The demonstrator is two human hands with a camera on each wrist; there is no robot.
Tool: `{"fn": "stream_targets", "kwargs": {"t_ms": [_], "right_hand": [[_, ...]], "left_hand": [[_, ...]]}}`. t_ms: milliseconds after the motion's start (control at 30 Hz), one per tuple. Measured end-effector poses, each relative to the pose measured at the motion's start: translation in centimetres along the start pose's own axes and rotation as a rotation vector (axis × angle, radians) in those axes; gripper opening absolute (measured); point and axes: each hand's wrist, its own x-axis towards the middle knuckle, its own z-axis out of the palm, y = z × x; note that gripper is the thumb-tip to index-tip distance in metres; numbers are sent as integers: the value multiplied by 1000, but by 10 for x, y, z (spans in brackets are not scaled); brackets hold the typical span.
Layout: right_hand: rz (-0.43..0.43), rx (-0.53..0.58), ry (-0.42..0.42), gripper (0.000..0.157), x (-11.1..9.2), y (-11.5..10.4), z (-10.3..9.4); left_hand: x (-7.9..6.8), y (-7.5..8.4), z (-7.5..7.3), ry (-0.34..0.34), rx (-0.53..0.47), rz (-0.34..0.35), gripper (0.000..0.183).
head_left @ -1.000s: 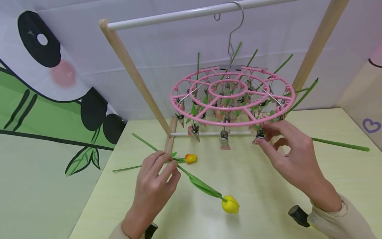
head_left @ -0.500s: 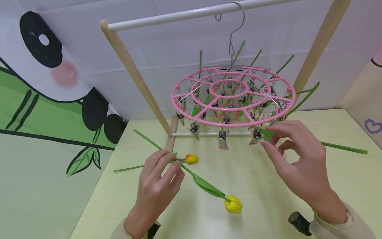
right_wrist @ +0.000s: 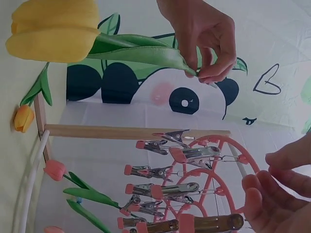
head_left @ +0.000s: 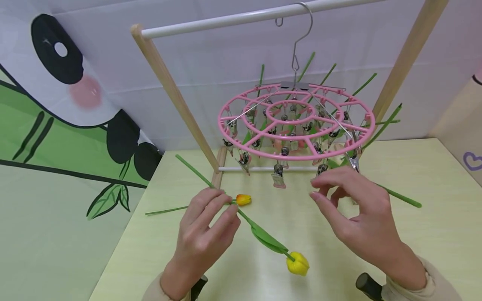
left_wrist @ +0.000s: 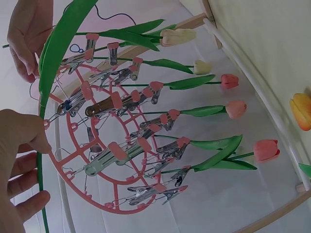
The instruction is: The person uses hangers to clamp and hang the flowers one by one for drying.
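My left hand (head_left: pixel 207 234) pinches the green stem of a yellow tulip (head_left: pixel 298 263), its bloom slanting down to the right. In front of the pink round clip hanger (head_left: pixel 293 158), my right hand (head_left: pixel 354 209) has bent fingers, a small gap between thumb and forefinger and nothing held. A metal clip (head_left: pixel 353 162) hangs just above its knuckles, and a green stem (head_left: pixel 404 198) shows beyond it. Other tulips hang bloom-down from the hanger, among them a pink tulip (left_wrist: pixel 266 150) and a cream tulip (left_wrist: pixel 177 37). Unoccupied clips (head_left: pixel 278 179) dangle along the front rim.
An orange tulip (head_left: pixel 243 200) lies on the table (head_left: pixel 158 259) behind my left hand. The hanger hooks onto the white rail (head_left: pixel 226 19) of a rack with wooden legs (head_left: pixel 180 104). A printed panda cloth (head_left: pixel 90 96) stands behind.
My right hand has come off the front-right clip and moved left and slightly down. The stem beyond it has shifted and the hanger swayed slightly. My left hand, with the yellow tulip, has drifted slightly right.
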Motion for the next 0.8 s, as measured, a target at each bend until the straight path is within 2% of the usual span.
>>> {"fn": "stream_targets", "kwargs": {"t_ms": [100, 233, 400, 567, 800], "right_hand": [[12, 23, -37, 13, -2, 0, 5], [72, 63, -130, 32, -6, -4, 12], [161, 116, -257, 34, -9, -8, 22], [155, 185, -308, 31, -10, -9, 32], [192, 266, -371, 23, -20, -10, 45]], "left_hand": [[2, 1, 2, 4, -12, 19, 18], [4, 2, 4, 21, -24, 41, 18], [9, 3, 6, 40, -38, 77, 18], [15, 4, 7, 41, -49, 129, 17], [19, 6, 13, 57, -71, 203, 14]]}}
